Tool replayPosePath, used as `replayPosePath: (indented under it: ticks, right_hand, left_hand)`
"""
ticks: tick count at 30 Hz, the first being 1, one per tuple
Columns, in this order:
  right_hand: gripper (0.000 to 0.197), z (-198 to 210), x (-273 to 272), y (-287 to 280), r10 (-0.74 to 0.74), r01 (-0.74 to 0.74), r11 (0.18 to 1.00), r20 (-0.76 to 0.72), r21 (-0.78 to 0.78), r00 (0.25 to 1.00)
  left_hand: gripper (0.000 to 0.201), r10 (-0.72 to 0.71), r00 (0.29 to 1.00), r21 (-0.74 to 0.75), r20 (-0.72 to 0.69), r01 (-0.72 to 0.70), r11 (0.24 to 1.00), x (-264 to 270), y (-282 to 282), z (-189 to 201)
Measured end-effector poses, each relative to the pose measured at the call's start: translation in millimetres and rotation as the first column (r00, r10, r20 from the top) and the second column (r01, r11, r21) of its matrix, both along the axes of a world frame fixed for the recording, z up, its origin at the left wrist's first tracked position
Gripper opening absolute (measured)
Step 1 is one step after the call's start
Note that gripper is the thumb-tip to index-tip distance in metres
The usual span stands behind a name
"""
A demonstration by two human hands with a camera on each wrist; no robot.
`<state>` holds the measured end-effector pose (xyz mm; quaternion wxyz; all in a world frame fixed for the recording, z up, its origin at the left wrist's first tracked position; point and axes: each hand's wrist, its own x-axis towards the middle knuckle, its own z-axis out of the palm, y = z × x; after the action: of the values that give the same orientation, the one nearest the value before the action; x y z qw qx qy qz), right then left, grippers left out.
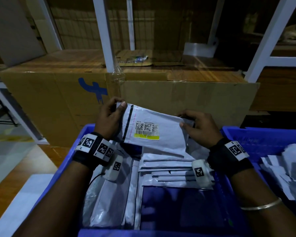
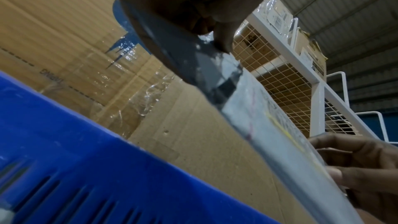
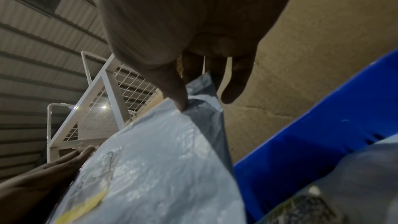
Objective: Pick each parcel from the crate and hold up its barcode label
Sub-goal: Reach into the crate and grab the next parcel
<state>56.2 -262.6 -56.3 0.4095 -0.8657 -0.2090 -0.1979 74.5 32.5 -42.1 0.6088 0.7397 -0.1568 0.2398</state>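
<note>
A white poly-mailer parcel (image 1: 162, 132) hangs above the far end of the blue crate (image 1: 70, 161), held flat with its face toward me. Its barcode label (image 1: 146, 130), with a yellow strip, shows near the middle. My left hand (image 1: 111, 115) pinches the parcel's left top corner, thumb on the front. My right hand (image 1: 198, 125) pinches the right edge. In the left wrist view the parcel (image 2: 269, 125) runs edge-on under the left hand (image 2: 221, 40). The right wrist view shows the right hand's thumb (image 3: 176, 94) on the parcel (image 3: 161, 168).
More white parcels (image 1: 167, 168) lie stacked in the crate. A second blue crate (image 1: 256, 142) with parcels stands at the right. Large cardboard boxes (image 1: 61, 100) rise just behind the crates, with white rack posts (image 1: 106, 31) above.
</note>
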Motion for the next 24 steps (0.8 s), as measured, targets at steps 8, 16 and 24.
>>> replayPosePath:
  ticks: [8, 16, 24]
  right_hand:
    - [0.031, 7, -5, 6, -0.088, 0.088, 0.988, 0.006, -0.129, 0.996]
    - [0.035, 18, -12, 35, -0.06, 0.093, 0.949, 0.117, -0.302, 0.991]
    - [0.03, 22, -9, 28, -0.036, 0.033, 0.998, 0.053, 0.049, 0.998]
  left_hand:
    - [0.02, -0.023, 0.999, 0.03, 0.031, 0.022, 0.999, -5, -12, 2]
    - [0.017, -0.142, 0.99, 0.008, 0.019, 0.142, 0.99, -13, -23, 4]
    - [0.008, -0.177, 0.971, -0.137, -0.163, 0.155, 0.978, -17, -19, 7]
